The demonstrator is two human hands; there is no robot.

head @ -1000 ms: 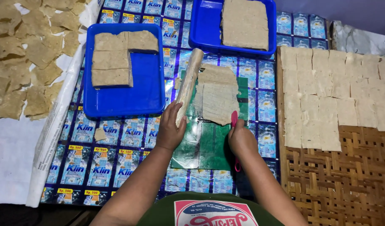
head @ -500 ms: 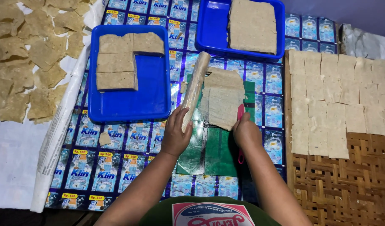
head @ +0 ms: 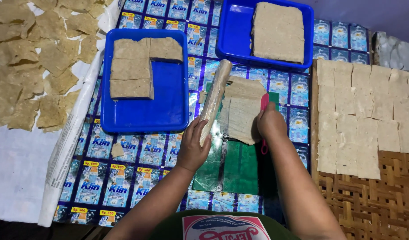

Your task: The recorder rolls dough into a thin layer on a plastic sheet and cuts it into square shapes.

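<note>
My left hand (head: 193, 149) is closed around the lower end of a plastic-wrapped roller (head: 214, 100), which lies at a slant along the left edge of a thin flattened dough sheet (head: 241, 111). My right hand (head: 272, 123) is clamped on a pink-handled cutter (head: 264, 120) pressed against the sheet's right edge. The two hands are apart, one on each side of the sheet. The sheet rests on a green mat (head: 233, 166) laid over a printed blue sachet covering (head: 124, 178).

Left of the roller stands a blue tray (head: 146, 111) holding thick dough blocks (head: 133, 66). A second blue tray (head: 231, 40) above the sheet carries one large slab (head: 278, 31). To the right, cut squares (head: 364, 111) lie edge to edge on a woven bamboo rack (head: 373, 200). At far left, dried irregular pieces (head: 31, 66) are spread on white cloth (head: 13, 178).
</note>
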